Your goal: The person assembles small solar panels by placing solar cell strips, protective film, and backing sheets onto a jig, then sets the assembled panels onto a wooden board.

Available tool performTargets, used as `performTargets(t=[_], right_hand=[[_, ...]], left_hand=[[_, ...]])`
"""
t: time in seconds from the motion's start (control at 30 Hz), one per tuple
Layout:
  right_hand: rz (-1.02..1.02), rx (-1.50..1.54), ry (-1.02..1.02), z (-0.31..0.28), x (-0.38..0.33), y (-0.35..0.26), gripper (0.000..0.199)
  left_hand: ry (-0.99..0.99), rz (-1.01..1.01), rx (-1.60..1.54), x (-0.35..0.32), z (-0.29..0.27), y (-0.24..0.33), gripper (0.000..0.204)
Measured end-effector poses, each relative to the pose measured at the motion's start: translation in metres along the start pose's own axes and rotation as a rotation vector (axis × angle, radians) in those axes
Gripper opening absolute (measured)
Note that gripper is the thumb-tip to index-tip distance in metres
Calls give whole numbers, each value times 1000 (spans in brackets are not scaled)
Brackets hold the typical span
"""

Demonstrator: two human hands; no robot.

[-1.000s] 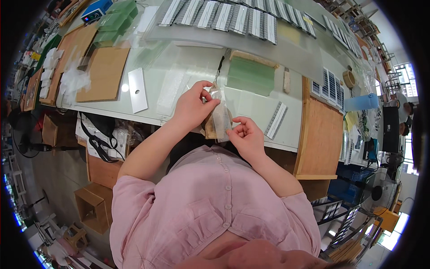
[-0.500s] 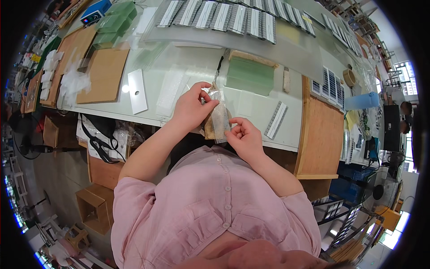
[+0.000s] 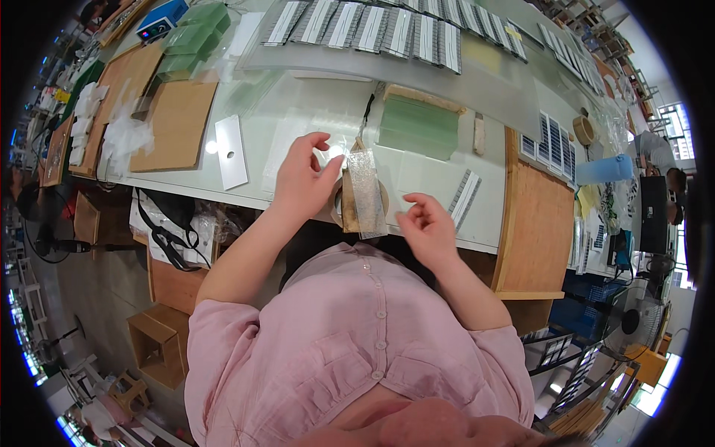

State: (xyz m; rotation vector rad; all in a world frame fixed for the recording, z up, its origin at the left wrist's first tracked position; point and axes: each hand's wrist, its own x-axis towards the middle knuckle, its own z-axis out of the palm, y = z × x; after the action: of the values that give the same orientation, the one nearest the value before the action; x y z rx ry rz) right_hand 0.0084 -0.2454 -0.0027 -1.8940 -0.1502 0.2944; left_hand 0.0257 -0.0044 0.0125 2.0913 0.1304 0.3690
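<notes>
At the near edge of the bench lies a narrow wooden block [image 3: 348,203] with a clear, glittery strip [image 3: 366,190] along it. Part of a brown ring, like a tape roll [image 3: 383,196], shows beneath them. My left hand [image 3: 304,177] hovers just left of the strip, thumb and fingers apart, holding nothing. To the right, my right hand [image 3: 432,229] is off the strip, fingers loosely bent and apart, with nothing visible in it. A thin dark cord-like piece [image 3: 369,108] runs to the block's far end.
Beyond stands a stack of green sheets [image 3: 418,127]. A striped strip [image 3: 465,195] lies at the right, near a wooden box [image 3: 532,223]. On the left are a white plate with a hole [image 3: 231,155] and cardboard [image 3: 175,127]. Several striped panels [image 3: 372,30] lie at the back.
Both hands have let go of the strip and moved apart, my left hand to the left and my right hand to the right. The strip and block stay at the bench edge.
</notes>
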Motion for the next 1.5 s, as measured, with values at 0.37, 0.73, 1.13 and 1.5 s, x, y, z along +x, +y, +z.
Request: performTargets(t=[0.37, 0.73, 1.13, 1.5], right_hand=[[-110, -704, 174, -107, 20, 13, 38], [52, -820, 91, -128, 56, 10, 52], [212, -641, 65, -128, 74, 10, 49], [173, -758, 80, -128, 74, 9, 48]], left_hand=[[-322, 710, 189, -56, -10, 9, 37], [-264, 745, 192, -61, 1, 2, 33], [-262, 735, 187, -64, -1, -4, 25], [-233, 753, 177, -64, -3, -5, 24]])
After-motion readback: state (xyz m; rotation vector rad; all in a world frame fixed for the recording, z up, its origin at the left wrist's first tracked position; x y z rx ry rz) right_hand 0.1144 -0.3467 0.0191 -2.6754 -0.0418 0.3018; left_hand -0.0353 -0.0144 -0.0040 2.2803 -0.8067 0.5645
